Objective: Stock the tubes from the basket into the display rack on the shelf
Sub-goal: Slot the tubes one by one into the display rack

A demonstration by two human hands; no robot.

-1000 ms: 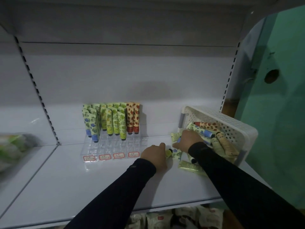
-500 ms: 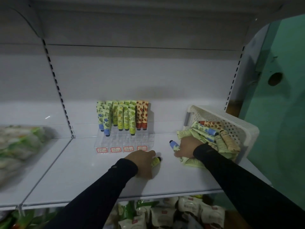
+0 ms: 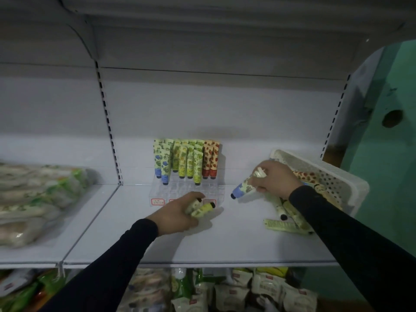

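Note:
A clear display rack (image 3: pixel 180 188) stands on the white shelf (image 3: pixel 225 239), with several patterned tubes (image 3: pixel 186 161) upright in its back rows. My left hand (image 3: pixel 177 212) grips two yellow-green tubes (image 3: pixel 202 209) just in front of the rack's price labels. My right hand (image 3: pixel 273 179) holds a blue-capped tube (image 3: pixel 242 190) above the shelf, to the left of the tilted white basket (image 3: pixel 337 176). More tubes lie in the basket, and several loose tubes (image 3: pixel 286 221) have spilled onto the shelf under my right arm.
Bagged goods (image 3: pixel 33 199) fill the shelf section on the left, beyond a perforated upright (image 3: pixel 108 122). Packaged snacks (image 3: pixel 225 289) sit on the shelf below. A green wall (image 3: pixel 387 154) stands to the right of the basket.
My right hand has lifted the blue-capped tube up and away from the spilled pile. My left hand has moved toward the rack with its tubes. The camera view has shifted left.

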